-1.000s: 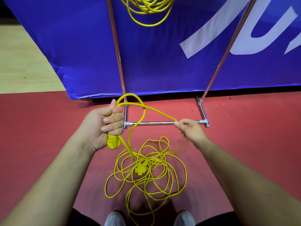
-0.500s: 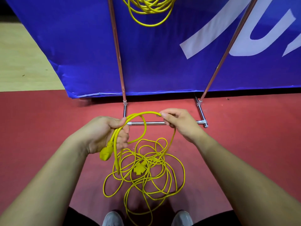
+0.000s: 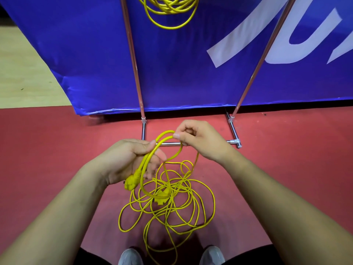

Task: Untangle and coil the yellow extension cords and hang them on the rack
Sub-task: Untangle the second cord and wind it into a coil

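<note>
I saw the left hand [image 3: 131, 161] gripping two strands of the yellow cord [image 3: 166, 192] above its plug [image 3: 131, 183], and the right hand [image 3: 200, 140] pinching the loop's top. The rest lay tangled on the red floor [image 3: 57, 150], before the rack [image 3: 133, 60] where a coiled cord [image 3: 168, 8] hung.

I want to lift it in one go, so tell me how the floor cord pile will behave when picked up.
Probably floppy: the pile lies in loose loops, and cord between the left hand and right hand bends in soft curves. Likely to snag, since many loops cross. Seemingly light: the right hand holds its loop by a pinch.
</note>
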A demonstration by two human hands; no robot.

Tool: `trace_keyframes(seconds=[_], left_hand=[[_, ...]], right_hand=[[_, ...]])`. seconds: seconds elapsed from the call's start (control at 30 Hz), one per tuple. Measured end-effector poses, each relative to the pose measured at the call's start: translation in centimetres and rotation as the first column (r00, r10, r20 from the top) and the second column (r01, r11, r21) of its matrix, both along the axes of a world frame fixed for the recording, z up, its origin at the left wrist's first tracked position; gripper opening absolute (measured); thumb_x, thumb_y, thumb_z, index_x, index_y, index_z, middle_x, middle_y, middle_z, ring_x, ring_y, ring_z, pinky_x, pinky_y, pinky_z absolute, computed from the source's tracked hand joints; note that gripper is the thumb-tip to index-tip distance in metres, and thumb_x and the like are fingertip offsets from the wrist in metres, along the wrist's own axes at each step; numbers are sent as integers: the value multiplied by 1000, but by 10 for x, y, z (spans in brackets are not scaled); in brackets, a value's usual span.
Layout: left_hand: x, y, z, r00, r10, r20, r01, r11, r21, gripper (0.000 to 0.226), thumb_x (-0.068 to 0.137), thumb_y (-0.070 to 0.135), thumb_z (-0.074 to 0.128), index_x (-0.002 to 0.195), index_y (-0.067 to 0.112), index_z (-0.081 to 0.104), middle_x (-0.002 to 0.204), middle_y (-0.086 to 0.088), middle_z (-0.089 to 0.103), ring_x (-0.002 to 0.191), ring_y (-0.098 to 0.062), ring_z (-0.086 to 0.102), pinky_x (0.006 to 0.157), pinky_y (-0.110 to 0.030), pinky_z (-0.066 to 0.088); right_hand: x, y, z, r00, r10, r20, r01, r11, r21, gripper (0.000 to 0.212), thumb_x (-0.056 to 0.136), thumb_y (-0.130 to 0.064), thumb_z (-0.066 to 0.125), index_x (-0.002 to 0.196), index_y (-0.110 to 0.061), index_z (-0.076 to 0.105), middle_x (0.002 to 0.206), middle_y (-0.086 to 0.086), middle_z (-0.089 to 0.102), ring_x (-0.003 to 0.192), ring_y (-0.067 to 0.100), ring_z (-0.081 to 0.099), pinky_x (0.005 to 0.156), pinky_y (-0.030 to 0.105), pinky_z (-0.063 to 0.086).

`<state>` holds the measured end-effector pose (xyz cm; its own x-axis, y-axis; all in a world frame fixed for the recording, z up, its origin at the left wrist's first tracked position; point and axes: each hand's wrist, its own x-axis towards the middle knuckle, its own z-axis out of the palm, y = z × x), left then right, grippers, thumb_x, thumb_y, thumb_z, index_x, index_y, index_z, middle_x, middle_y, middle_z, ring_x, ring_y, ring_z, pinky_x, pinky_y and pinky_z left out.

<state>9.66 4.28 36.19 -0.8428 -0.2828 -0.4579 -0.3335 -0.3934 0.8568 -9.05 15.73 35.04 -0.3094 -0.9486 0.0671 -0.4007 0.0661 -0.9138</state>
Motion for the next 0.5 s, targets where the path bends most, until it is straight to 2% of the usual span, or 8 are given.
trace_keyframes(seconds=[0.1,0.17,0.2,0.27,0.3,0.37,0.43,0.5], left_hand=[[-3,7,-2,999,-35,9,35,999,-13,40,87,25,49,91,-12,65,62,-22,56,44,-28,55,47,-29,43],[-4,8,-3,999,-35,1,35,999,-8,40,88,24,48,91,-12,64,56,-15,46,38,-19,41,43,-24,33],[-4,6,-2,999,-41,-9,41,999,15,39,89,24,47,90,-12,63,53,-9,38,37,-14,32,42,-22,26],[-4,4,1,997,-66,-46,70,994,89,34,90,22,46,82,-6,63,49,-1,26,38,-6,21,43,-20,17],[-4,3,3,995,-72,-69,81,988,131,33,91,22,45,77,-2,63,48,1,24,36,-5,19,43,-19,15],[-3,1,5,993,-51,-103,71,978,198,34,92,24,43,70,4,59,46,3,24,33,-5,20,41,-18,15],[-2,-2,2,990,-12,-142,38,982,187,30,90,30,53,70,7,57,47,4,26,34,-9,27,39,-19,25],[-1,-4,0,984,58,-167,-42,994,99,28,85,33,62,74,8,56,48,1,31,49,-20,52,53,-27,47]], right_hand=[[4,1,2,999,24,-41,-24,1000,1,11,89,-16,67,82,-10,63,65,3,55,62,10,48,62,31,41],[7,0,4,998,16,-58,-18,999,-37,7,89,-17,68,88,-10,65,70,1,54,63,8,47,63,33,43],[6,0,5,998,14,-69,-18,998,-53,12,87,-18,69,98,-13,66,77,0,55,66,6,47,66,33,45],[2,1,6,990,67,-126,-73,996,-42,49,82,-22,75,128,-25,58,104,0,54,79,-2,47,76,20,44],[1,2,4,979,132,-154,-133,991,3,59,81,-23,77,134,-30,53,115,1,52,88,-6,47,81,14,42],[3,4,1,958,233,-168,-213,969,127,40,82,-22,76,120,-23,65,106,1,61,84,-7,51,75,14,41],[-2,6,-3,976,188,-107,-166,968,187,12,86,-22,72,90,-11,70,74,2,66,62,1,50,61,18,39],[-13,9,-9,995,76,70,-87,984,158,20,89,-24,69,77,-8,67,58,2,59,59,10,49,62,26,38]])
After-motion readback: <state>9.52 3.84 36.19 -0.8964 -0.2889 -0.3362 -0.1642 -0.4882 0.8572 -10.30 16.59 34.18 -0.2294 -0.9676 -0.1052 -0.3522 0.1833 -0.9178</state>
